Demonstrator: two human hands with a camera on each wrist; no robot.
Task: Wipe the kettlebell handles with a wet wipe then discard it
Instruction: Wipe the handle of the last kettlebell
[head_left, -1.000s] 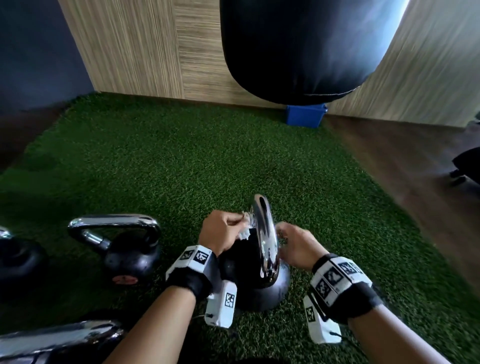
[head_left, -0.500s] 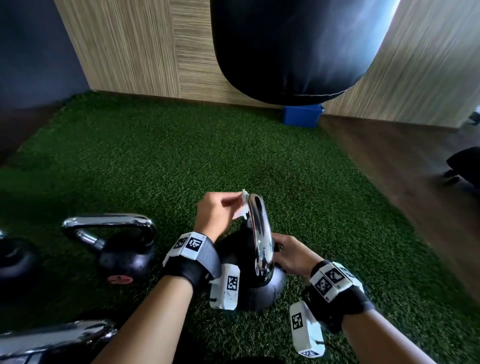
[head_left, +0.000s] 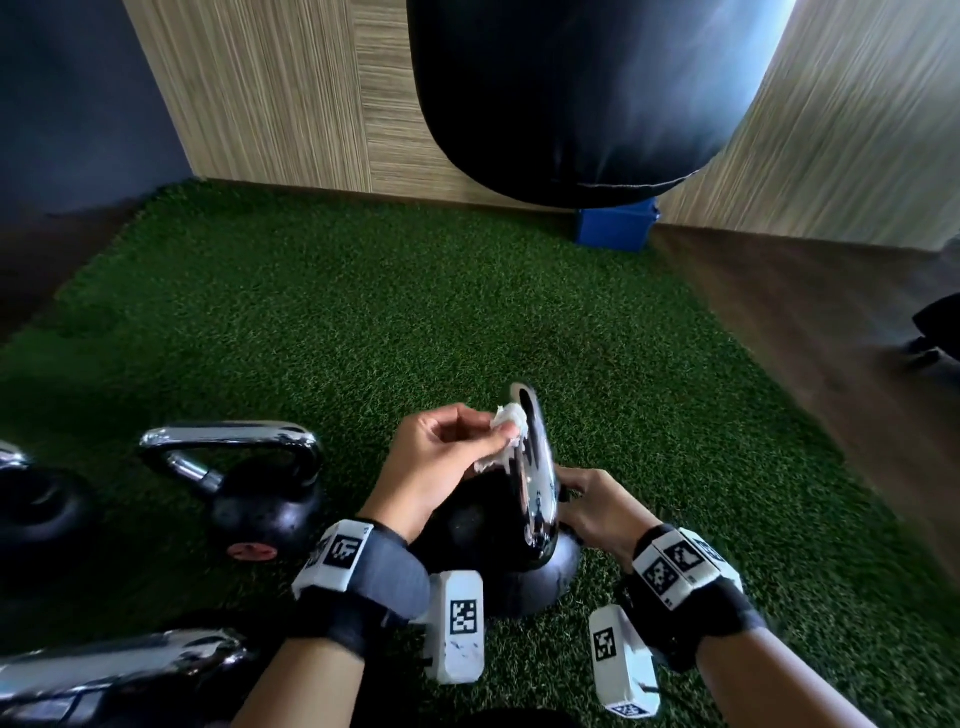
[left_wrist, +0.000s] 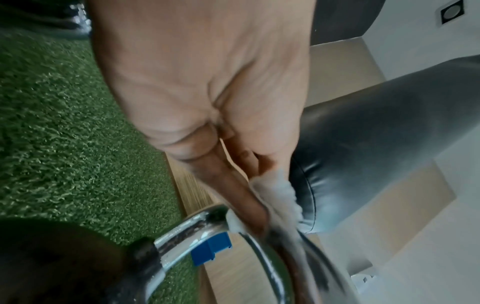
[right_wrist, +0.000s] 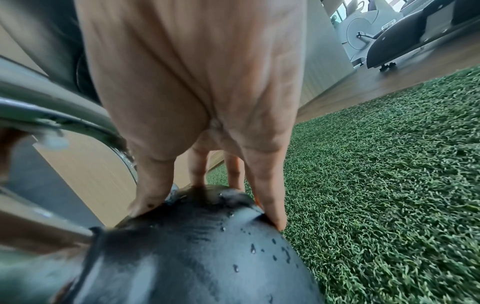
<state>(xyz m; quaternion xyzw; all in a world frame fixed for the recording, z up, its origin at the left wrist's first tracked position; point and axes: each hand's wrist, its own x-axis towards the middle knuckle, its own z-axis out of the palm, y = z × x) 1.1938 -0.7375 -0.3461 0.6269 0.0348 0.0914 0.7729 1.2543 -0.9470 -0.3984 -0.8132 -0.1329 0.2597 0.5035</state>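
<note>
a: what changed? the left hand (head_left: 441, 457) has slid up the chrome handle (head_left: 535, 478) since a second ago, when it sat lower by the kettlebell (head_left: 519, 561) body. the wet wipe (head_left: 506, 434) now sits pinched in its grip near the top of the loop

b: right hand (head_left: 597, 512)?

a: dropped lower, fingers spread flat on the wet black body in the right wrist view, holding nothing, just bracing

b: meaning for the task?

a: looks like mid-wipe on this handle, far side maybe not covered. the second kettlebell (head_left: 249, 483) stands just left on the turf (head_left: 415, 312) and more chrome shows at the left edge, so likely more handles to do before discarding

b: room?

a: open turf ahead and to the right. the punching bag (head_left: 571, 104) hangs above, the blue bin (head_left: 615, 228) sits by the far wall past it, wood floor to the right
</note>
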